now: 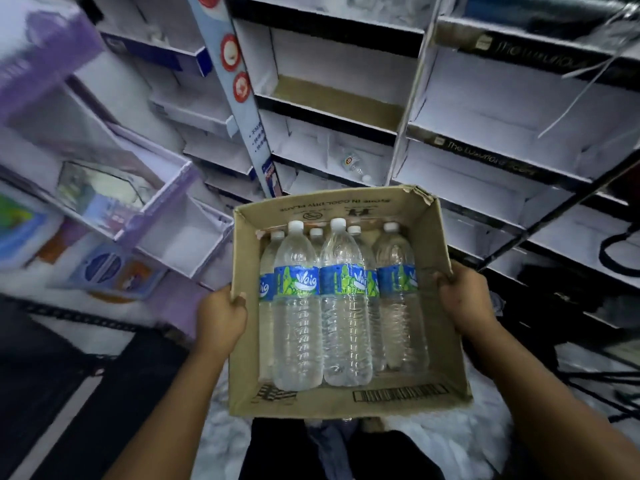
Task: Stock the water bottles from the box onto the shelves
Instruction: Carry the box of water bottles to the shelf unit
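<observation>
An open cardboard box [436, 233] is held up in front of me at waist height. Several clear water bottles [298, 306] with blue and green labels and white caps lie inside it in two layers. My left hand [221, 317] grips the box's left wall, thumb over the rim. My right hand [465, 296] grips the right wall the same way. White shelves [332, 98] stand ahead. One small bottle [353, 164] lies on its side on a lower shelf.
A purple-edged display rack [162, 188] with packets stands at the left. A slanted blue sign strip [239, 88] runs between the shelf units. Black-fronted shelves [502, 154] fill the right, with dark cables [620, 251] and a rod [554, 216] at far right.
</observation>
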Action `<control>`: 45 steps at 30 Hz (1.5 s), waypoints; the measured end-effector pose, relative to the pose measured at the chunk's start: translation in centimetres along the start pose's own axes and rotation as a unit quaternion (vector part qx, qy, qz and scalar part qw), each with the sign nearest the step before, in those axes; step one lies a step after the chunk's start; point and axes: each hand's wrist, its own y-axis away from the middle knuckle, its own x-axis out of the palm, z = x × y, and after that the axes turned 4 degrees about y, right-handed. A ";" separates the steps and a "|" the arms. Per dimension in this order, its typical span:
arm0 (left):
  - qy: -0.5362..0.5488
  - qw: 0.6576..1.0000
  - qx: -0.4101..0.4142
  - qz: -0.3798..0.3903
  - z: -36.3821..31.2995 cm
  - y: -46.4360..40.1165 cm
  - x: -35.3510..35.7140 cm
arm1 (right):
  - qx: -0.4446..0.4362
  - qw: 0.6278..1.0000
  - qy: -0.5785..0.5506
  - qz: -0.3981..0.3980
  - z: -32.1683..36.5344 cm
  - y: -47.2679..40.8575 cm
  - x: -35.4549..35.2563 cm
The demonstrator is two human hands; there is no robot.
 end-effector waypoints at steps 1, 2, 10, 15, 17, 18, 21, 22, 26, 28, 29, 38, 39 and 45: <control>0.008 1.000 -0.012 -0.007 0.2 1.2 -0.1 | -0.016 1.000 0.013 0.006 -0.1 0.2 -0.7; 0.019 1.000 -0.020 -0.011 0.6 2.4 -0.1 | -0.031 0.999 0.024 0.014 -0.2 0.5 -1.3; 0.021 0.993 -0.096 -0.060 4.5 11.1 -1.6 | -0.103 0.991 0.031 0.074 0.2 4.4 -2.4; 0.053 0.985 -0.141 -0.083 7.4 16.5 -3.4 | -0.159 0.981 0.041 0.100 1.0 7.8 -1.3; 0.060 0.979 -0.173 -0.091 8.8 18.9 -4.4 | -0.171 0.978 0.038 0.111 1.5 9.6 -0.6; 0.063 0.976 -0.187 -0.096 9.5 20.1 -4.9 | -0.176 0.977 0.039 0.115 1.8 10.5 -0.2; 0.070 0.969 -0.209 -0.114 12.1 23.5 -6.5 | -0.201 0.970 0.044 0.126 2.7 13.8 0.9; 0.069 0.967 -0.214 -0.122 13.0 24.7 -7.1 | -0.208 0.968 0.051 0.131 3.0 15.0 1.3; 0.066 0.959 -0.232 -0.147 16.8 29.6 -9.2 | -0.243 0.958 0.063 0.140 3.9 20.1 2.9; 0.071 0.956 -0.240 -0.154 18.7 32.0 -10.3 | -0.261 0.952 0.064 0.145 4.5 22.7 3.7; 0.072 0.954 -0.247 -0.156 19.8 33.0 -10.7 | -0.267 0.950 0.065 0.148 4.8 23.8 4.2; 0.067 0.926 -0.322 -0.184 28.3 39.8 -11.8 | -0.307 0.924 0.100 0.206 6.8 30.0 11.7; 0.067 0.922 -0.331 -0.186 29.0 40.3 -11.5 | -0.315 0.919 0.105 0.211 6.9 30.3 12.7; 0.065 0.901 -0.368 -0.220 33.0 43.5 -8.8 | -0.363 0.886 0.126 0.259 7.8 31.3 19.3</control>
